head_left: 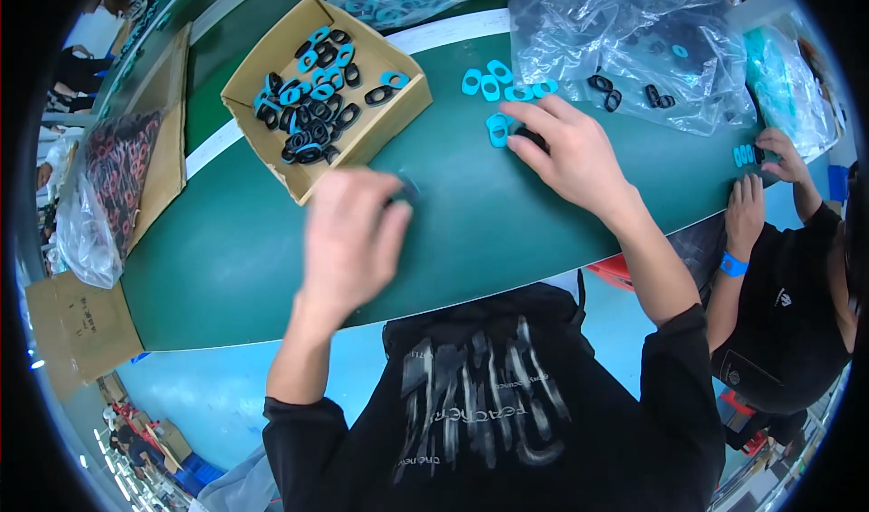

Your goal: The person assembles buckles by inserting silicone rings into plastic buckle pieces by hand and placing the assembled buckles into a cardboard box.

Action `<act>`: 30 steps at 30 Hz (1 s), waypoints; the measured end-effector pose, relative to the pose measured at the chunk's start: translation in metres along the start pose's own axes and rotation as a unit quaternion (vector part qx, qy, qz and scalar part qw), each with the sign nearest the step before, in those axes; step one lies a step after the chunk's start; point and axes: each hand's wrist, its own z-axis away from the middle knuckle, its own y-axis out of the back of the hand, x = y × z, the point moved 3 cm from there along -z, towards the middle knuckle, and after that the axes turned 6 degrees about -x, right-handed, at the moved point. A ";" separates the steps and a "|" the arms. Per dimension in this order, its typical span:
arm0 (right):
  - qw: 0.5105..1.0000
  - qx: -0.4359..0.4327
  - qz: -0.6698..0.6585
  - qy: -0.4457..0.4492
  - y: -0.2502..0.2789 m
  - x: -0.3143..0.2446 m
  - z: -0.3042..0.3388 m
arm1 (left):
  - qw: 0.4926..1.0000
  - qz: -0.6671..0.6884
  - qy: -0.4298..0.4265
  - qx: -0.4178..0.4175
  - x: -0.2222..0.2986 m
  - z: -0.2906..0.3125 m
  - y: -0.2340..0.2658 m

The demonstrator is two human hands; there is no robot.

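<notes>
My left hand is blurred above the green table, just in front of the cardboard box. Its fingers are curled, and a small dark piece shows at their tips. My right hand rests on the table further right. Its thumb and forefinger pinch a blue oval ring, and a black ring lies partly hidden under the fingers. The box holds several black and blue oval rings.
Several loose blue rings lie beyond my right hand. Clear plastic bags with a few black rings sit at the back right. A co-worker's hands work at the right edge. Bagged parts and flat cardboard are on the left.
</notes>
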 end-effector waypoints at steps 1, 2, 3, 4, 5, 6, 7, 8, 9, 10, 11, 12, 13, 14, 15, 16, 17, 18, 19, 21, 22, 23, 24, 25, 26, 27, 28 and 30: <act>0.999 -0.001 0.038 0.010 -0.006 -0.004 -0.002 | 0.998 -0.019 0.018 0.054 -0.004 -0.009 0.018; 0.998 -0.028 0.049 0.006 -0.011 -0.007 -0.003 | 0.996 -0.039 0.051 0.066 -0.010 -0.019 0.033; 0.998 -0.032 0.043 0.010 -0.017 -0.009 -0.003 | 0.991 -0.057 0.089 0.079 -0.023 -0.027 0.041; 0.996 -0.062 0.031 0.051 -0.022 -0.015 0.000 | 0.990 -0.063 0.094 0.081 -0.035 -0.032 0.044; 0.992 -0.090 0.019 0.092 -0.024 -0.022 0.004 | 0.989 -0.100 0.093 0.064 -0.048 -0.037 0.045; 0.986 -0.135 0.006 0.102 -0.024 -0.028 0.008 | 0.985 -0.137 0.092 0.046 -0.054 -0.037 0.046; 0.985 -0.135 0.003 0.104 -0.022 -0.030 0.012 | 0.985 -0.139 0.094 0.045 -0.051 -0.037 0.045; 0.980 -0.147 -0.032 0.128 -0.020 -0.033 0.017 | 0.984 -0.139 0.064 0.090 -0.042 -0.037 0.042; 0.973 -0.159 -0.066 0.151 -0.019 -0.035 0.020 | 0.981 -0.137 0.034 0.135 -0.032 -0.037 0.036; 0.974 -0.160 -0.066 0.146 -0.018 -0.034 0.021 | 0.985 -0.098 -0.024 0.138 -0.017 -0.034 0.025; 0.977 -0.151 -0.105 0.106 -0.016 -0.030 0.020 | 0.991 -0.067 -0.081 0.084 0.001 -0.031 0.012; 0.978 -0.140 -0.143 0.064 -0.015 -0.026 0.022 | 0.991 0.012 -0.133 0.028 0.007 -0.030 -0.011; 0.977 -0.145 -0.144 0.066 -0.013 -0.025 0.025 | 0.991 0.037 -0.120 -0.052 0.015 -0.032 -0.030; 0.985 -0.131 -0.109 0.034 -0.011 -0.020 0.028 | 0.988 0.059 -0.116 -0.078 0.014 -0.031 -0.053; 0.990 -0.116 -0.075 0.002 -0.008 -0.016 0.032 | 0.989 0.061 -0.114 -0.076 0.013 -0.025 -0.061; 0.992 -0.123 -0.029 -0.007 -0.007 -0.011 0.039 | 0.987 0.068 -0.111 -0.098 0.013 -0.024 -0.070; 0.992 -0.123 -0.026 -0.014 -0.004 -0.010 0.044 | 0.984 0.074 -0.108 -0.119 0.015 -0.022 -0.076; 0.992 -0.121 -0.039 -0.008 -0.001 -0.010 0.047 | 0.985 0.064 -0.110 -0.115 0.013 -0.021 -0.074; 0.992 -0.118 -0.053 -0.002 0.001 -0.010 0.049 | 0.984 0.068 -0.113 -0.118 0.012 -0.017 -0.074; 0.992 -0.102 -0.069 -0.018 0.004 -0.013 0.055 | 0.991 0.033 -0.066 -0.109 0.008 -0.009 -0.071; 0.992 -0.085 -0.085 -0.031 0.006 -0.012 0.057 | 0.993 0.043 -0.059 -0.095 0.008 -0.007 -0.067; 0.992 -0.083 -0.085 -0.036 0.006 -0.011 0.058 | 0.992 0.045 -0.063 -0.097 0.008 -0.004 -0.065; 0.993 -0.081 -0.082 -0.040 0.006 -0.010 0.059 | 0.992 0.050 -0.062 -0.097 0.006 -0.001 -0.062; 0.993 -0.080 -0.080 -0.041 0.007 -0.009 0.060 | 0.992 0.054 -0.060 -0.097 0.007 0.002 -0.060; 0.993 -0.080 -0.081 -0.042 0.005 -0.008 0.059 | 0.992 0.054 -0.060 -0.098 0.008 0.006 -0.062; 0.994 -0.085 -0.058 -0.018 0.002 -0.007 0.057 | 0.994 0.049 -0.051 -0.086 0.007 0.010 -0.065; 0.995 -0.091 -0.037 0.008 0.000 -0.008 0.056 | 0.995 0.043 -0.041 -0.074 0.006 0.013 -0.066; 0.994 -0.089 -0.067 0.017 -0.004 -0.015 0.051 | 0.996 0.042 -0.031 -0.069 0.010 0.012 -0.066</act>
